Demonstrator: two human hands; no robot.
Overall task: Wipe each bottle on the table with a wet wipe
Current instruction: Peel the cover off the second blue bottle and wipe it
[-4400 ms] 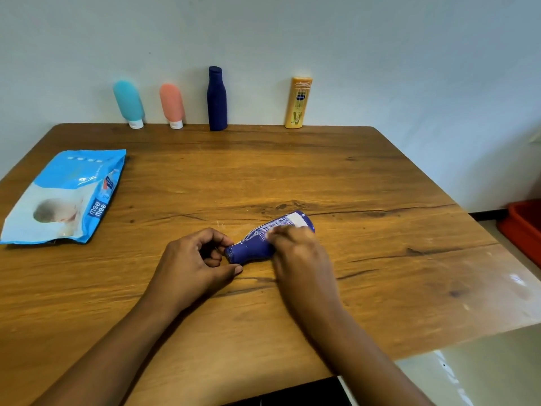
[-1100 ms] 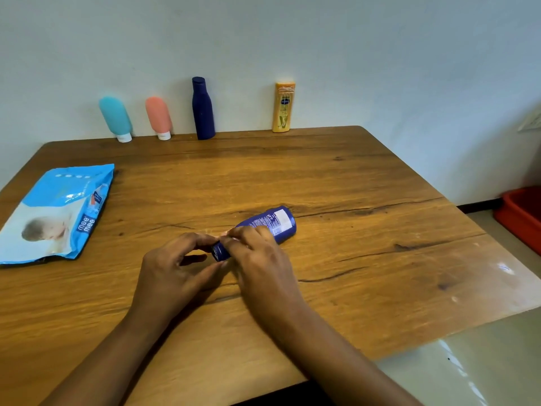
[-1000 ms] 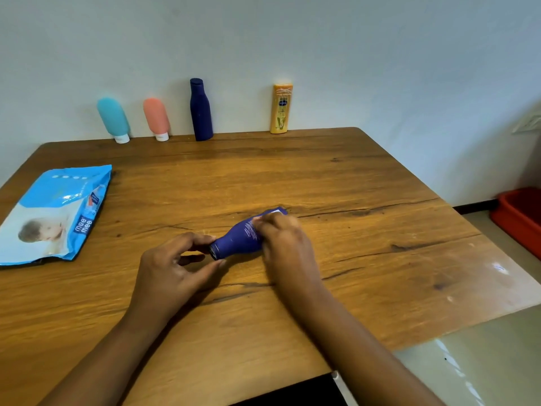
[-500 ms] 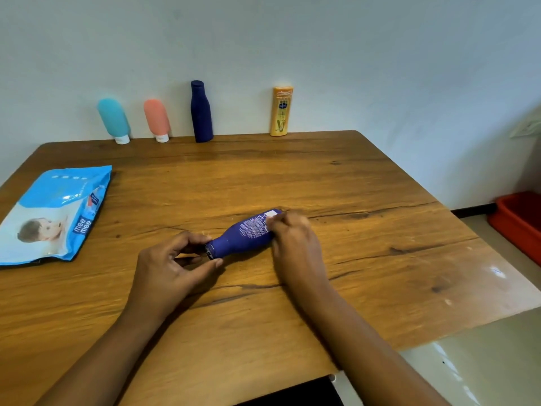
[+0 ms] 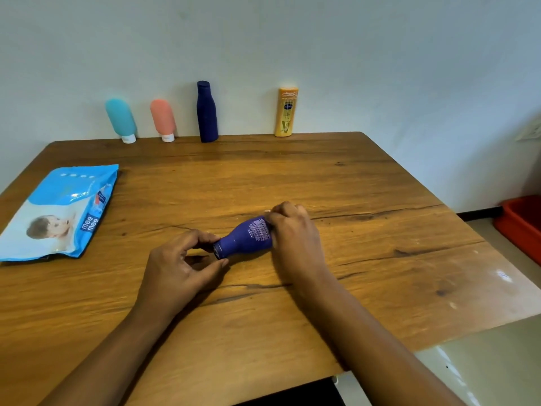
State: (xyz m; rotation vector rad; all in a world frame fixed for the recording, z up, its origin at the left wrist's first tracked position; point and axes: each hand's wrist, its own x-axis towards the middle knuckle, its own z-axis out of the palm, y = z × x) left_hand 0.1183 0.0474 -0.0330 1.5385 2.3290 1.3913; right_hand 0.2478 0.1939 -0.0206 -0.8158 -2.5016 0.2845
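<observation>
Here the left hand (image 5: 181, 268) pinches the purple bottle (image 5: 246, 238) at its neck, the right hand (image 5: 292, 230) clutching its base. Likely mid-wipe; next, rotate it.

The purple bottle (image 5: 246, 237) lies on its side mid-worktop (image 5: 322, 177). My left grip (image 5: 178, 268) pinches its cap end and my right grip (image 5: 292, 235) curls over its base, so both ends are blocked. Beyond the purple bottle, bare wood runs back to a row standing against the wall: teal bottle (image 5: 120, 118), pink bottle (image 5: 162, 118), navy bottle (image 5: 206, 112), yellow bottle (image 5: 286, 112), with gaps between them. Well left of it the wipes pack (image 5: 58, 212) lies flat. To its right the wood is open to the edge.
</observation>
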